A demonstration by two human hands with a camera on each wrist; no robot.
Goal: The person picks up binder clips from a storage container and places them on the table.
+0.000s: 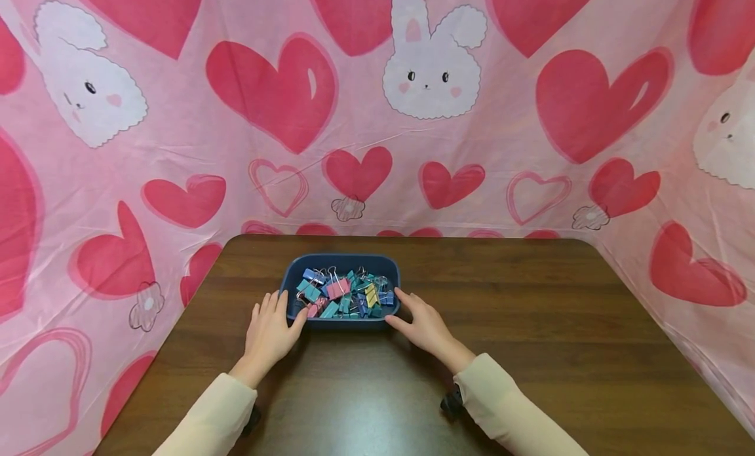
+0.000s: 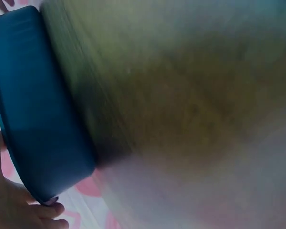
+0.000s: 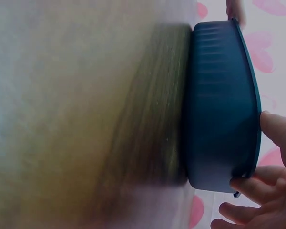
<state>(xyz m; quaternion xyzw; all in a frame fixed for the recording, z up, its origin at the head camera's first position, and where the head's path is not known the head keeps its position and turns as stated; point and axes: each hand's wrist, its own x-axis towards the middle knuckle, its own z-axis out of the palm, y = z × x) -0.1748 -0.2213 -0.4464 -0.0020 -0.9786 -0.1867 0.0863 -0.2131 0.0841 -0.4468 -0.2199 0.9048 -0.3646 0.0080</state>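
Observation:
A dark blue plastic bin [image 1: 348, 324] sits on the table, full of binder clips [image 1: 339, 289] in pink, teal, blue and yellow with silver wire handles. My left hand [image 1: 270, 331] holds its left end, thumb over the front rim and fingers along the side. At the right end my right hand [image 1: 428, 323] grips the rim, with the thumb at the front corner and a finger at the side. In the right wrist view, the thumb and fingertips [image 3: 248, 187] meet the bin's rim. The left wrist view shows the bin's outer wall [image 2: 38, 105] beside the left fingers.
The bin stands on a dark brown wooden table [image 1: 501, 299], towards its back edge. A pink cloth [image 1: 366, 128] with hearts and rabbits hangs behind and on both sides. Small black devices [image 1: 451, 403] are strapped at the wrists, below pale sleeves [image 1: 507, 403].

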